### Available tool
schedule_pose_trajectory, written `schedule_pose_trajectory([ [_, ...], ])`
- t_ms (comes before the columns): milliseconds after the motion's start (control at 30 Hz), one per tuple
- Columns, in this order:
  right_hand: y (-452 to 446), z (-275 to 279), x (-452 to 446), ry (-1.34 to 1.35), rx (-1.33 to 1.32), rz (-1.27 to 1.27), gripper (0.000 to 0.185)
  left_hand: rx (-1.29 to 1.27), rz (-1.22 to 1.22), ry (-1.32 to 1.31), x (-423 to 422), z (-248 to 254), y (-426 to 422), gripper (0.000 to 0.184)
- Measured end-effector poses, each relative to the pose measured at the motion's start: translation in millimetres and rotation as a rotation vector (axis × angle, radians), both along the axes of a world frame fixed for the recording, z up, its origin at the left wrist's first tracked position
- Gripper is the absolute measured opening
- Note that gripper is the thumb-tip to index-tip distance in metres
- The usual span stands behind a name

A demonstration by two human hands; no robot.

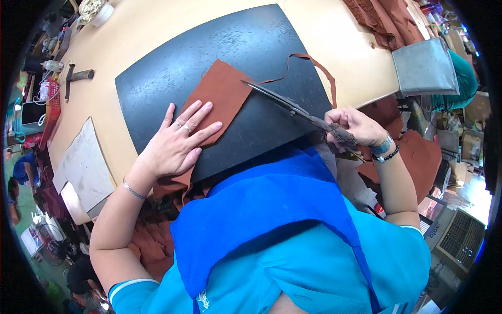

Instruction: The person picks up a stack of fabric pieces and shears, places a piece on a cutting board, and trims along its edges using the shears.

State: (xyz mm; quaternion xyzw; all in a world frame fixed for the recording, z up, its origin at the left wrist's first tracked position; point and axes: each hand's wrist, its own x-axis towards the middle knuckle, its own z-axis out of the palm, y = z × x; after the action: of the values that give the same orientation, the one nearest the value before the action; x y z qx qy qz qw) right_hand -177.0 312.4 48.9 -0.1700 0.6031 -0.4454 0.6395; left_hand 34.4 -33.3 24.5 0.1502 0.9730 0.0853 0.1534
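A reddish-brown piece of leather (225,94) lies on the black cutting mat (172,63). My left hand (183,138) rests on its lower left part, fingers spread. In my right hand (355,128) are long scissors (285,103) with wrapped, dark brown handles. Their blades point up and left, and the tip is at the leather's right edge. A thin leather strip (327,76) curls across the mat's right side, with one end close to the scissors' tip. Below my left hand, more brown leather (175,186) hangs over the mat's near edge.
A hammer (78,76) and a red basket (52,107) are on the table's left, with a grey sheet (83,159) nearer me. Brown leather (381,23) is piled at the back right, beside a grey square pad (426,67). Other people sit at lower left.
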Motion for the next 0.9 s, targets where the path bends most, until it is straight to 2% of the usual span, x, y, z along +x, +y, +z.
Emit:
schedule_pose_trajectory([
  [900, -21.8, -11.5, -6.2, 0.045, -0.040, 0.008, 0.023, 0.038, -0.010, 0.023, 0.7, 0.3, -1.5, 0.063],
])
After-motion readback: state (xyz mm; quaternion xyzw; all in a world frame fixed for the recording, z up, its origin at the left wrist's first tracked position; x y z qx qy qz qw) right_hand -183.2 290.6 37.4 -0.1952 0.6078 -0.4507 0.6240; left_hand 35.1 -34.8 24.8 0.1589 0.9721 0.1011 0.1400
